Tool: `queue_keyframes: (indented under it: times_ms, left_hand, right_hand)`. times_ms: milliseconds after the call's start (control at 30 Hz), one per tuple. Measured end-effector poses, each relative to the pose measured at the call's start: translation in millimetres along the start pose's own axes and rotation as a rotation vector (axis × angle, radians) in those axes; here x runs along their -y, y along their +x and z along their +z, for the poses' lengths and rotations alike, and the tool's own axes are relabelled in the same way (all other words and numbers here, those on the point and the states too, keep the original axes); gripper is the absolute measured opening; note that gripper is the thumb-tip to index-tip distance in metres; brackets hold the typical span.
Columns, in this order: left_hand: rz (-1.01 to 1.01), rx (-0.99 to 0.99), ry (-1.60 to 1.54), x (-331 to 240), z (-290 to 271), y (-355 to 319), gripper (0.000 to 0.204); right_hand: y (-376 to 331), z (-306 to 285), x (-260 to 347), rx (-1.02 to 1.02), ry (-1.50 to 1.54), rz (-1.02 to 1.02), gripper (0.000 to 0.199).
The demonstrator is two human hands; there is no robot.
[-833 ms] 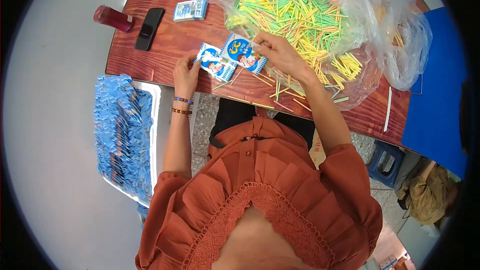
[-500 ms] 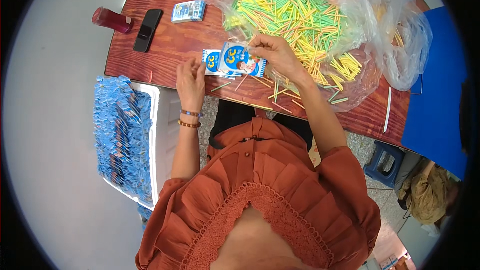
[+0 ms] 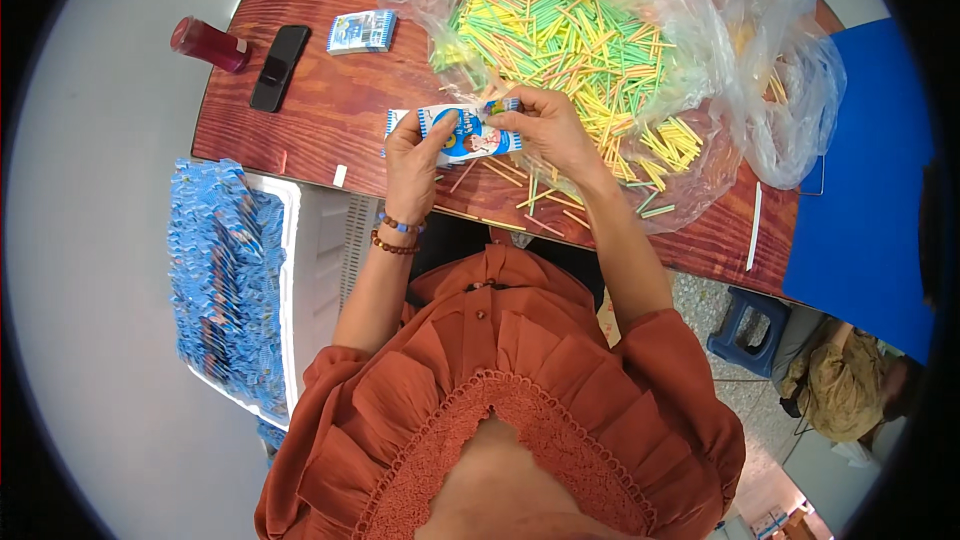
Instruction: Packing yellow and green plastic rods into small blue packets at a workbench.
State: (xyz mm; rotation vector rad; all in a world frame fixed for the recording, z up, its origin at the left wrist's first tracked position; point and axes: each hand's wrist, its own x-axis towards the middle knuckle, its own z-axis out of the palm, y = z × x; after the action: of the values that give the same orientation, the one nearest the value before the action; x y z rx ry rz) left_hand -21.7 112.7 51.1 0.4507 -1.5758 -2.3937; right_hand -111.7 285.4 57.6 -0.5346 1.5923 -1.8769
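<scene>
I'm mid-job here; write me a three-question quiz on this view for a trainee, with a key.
1. True or false: the left hand and the right hand are both holding the same blue-and-white packet.
2. What fills the large clear bag? (a) bottles (b) coloured sticks (c) towels
3. Fill in: the bracelets are on the ____ wrist.

Key: 1 true; 2 b; 3 left.

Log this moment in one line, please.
left hand: pinching blue-and-white flat rectangular packet | right hand: pinching its right part | nearby: thin yellow and green sticks, clear plastic bag
</scene>
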Motion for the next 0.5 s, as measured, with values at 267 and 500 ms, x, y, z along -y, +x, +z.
queue_keyframes:
  times_ms: [267,500]
  left_hand:
    - [0.045,-0.090,0.031,24,-1,8,0.012]
    - [-0.029,-0.118,0.021,25,3,8,0.018]
  right_hand:
    - [-6,-1,-6,-0.177,-0.231,-0.033,0.008]
    - [-12,4,0,-0.223,-0.236,-0.107,0.015]
